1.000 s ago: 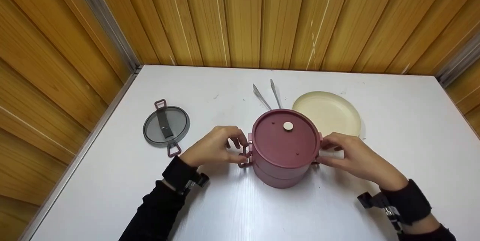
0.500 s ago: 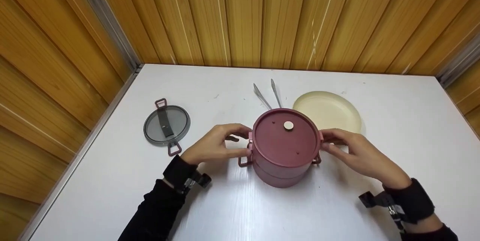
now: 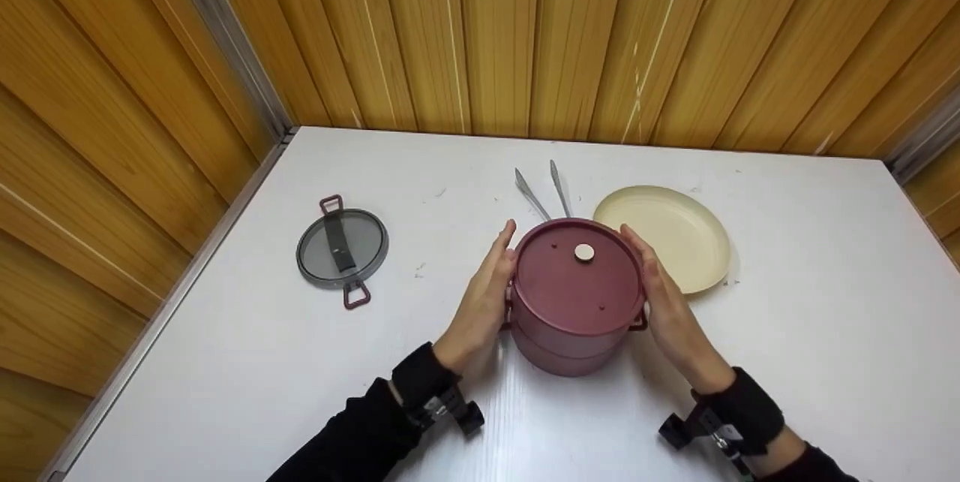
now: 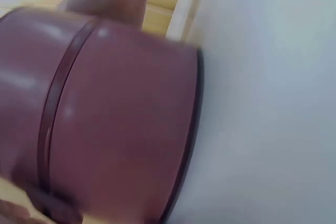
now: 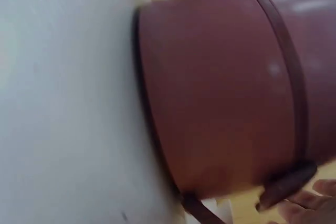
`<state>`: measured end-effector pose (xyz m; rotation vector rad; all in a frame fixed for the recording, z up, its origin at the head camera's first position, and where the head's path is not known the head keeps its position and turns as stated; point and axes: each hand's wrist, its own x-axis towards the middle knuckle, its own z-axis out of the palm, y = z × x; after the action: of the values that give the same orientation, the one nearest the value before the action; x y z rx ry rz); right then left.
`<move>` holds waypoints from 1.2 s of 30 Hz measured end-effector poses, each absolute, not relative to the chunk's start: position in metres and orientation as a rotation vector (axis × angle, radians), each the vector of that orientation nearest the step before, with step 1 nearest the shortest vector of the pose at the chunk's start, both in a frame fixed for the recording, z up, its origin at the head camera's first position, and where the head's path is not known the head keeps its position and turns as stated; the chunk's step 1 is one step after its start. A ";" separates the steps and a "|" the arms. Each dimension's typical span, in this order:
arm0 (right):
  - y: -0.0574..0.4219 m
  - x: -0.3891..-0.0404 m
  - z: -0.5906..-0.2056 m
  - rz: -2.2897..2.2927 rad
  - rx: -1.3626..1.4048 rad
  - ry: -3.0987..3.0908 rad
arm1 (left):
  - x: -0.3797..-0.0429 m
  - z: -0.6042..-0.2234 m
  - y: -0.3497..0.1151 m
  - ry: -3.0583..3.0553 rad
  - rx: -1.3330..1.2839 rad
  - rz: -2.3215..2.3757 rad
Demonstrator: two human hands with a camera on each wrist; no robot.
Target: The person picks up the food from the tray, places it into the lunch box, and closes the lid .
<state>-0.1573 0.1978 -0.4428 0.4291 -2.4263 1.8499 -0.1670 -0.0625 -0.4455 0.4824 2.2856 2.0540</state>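
Note:
A burgundy two-tier lidded pot (image 3: 574,347) stands upright on the white table, with a small cream knob (image 3: 584,253) on its lid. My left hand (image 3: 480,305) lies along the pot's left side, its fingers fairly straight and pointing away from me. On the opposite side my right hand (image 3: 670,317) rests in the same way, palm toward the pot. A side handle (image 3: 639,321) shows below the right hand; the left one is mostly hidden. Both wrist views show the pot's wall (image 4: 126,119) and the dark seam (image 5: 289,56) between tiers up close, somewhat blurred.
Behind the pot lie two grey utensil ends (image 3: 531,193), their other ends hidden. A cream oval plate (image 3: 686,238) sits behind right. At the left is a round grey translucent lid (image 3: 364,242) with burgundy loop handles. Wood-patterned walls (image 3: 495,39) border the table.
Both hands have left the pot's side handles and clips, and their fingers have straightened along its sides. The flaps at the sides no longer show. The view has shifted slightly; the pot stays put.

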 end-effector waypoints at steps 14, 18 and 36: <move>0.181 -0.158 -0.452 2.179 0.384 -2.155 | -0.170 -0.453 -0.035 2.338 0.409 2.240; 0.178 -0.155 -0.452 2.242 0.289 -2.138 | -0.171 -0.457 -0.032 2.320 0.372 2.266; 0.167 -0.149 -0.454 2.373 0.009 -2.059 | -0.170 -0.463 -0.027 2.303 0.338 2.344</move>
<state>-0.1487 0.1667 -0.4541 0.0090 -2.0593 2.3729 -0.1700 -0.0266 -0.4629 0.3377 2.3033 2.3438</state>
